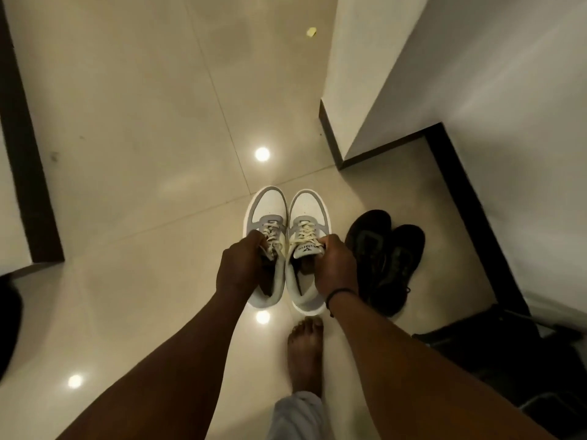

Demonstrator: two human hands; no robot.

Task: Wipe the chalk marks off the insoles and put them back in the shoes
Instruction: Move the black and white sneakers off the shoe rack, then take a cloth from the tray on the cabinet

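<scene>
Two white and grey sneakers with cream laces are side by side, toes pointing away from me, over the tiled floor. My left hand (243,268) grips the left sneaker (265,208) at its opening, fingers curled inside the collar. My right hand (335,268) grips the right sneaker (306,208) the same way, beside its tongue. I cannot tell whether the shoes rest on the floor or hang just above it. No insole can be made out inside either shoe; the openings are dark and partly covered by my hands.
A pair of black shoes (386,258) lies right of the sneakers, close to a dark skirting and white wall (476,90). My bare foot (305,354) stands on the glossy tiles (143,154). A dark bag (514,360) sits at lower right. A small yellow scrap (310,32) lies far ahead.
</scene>
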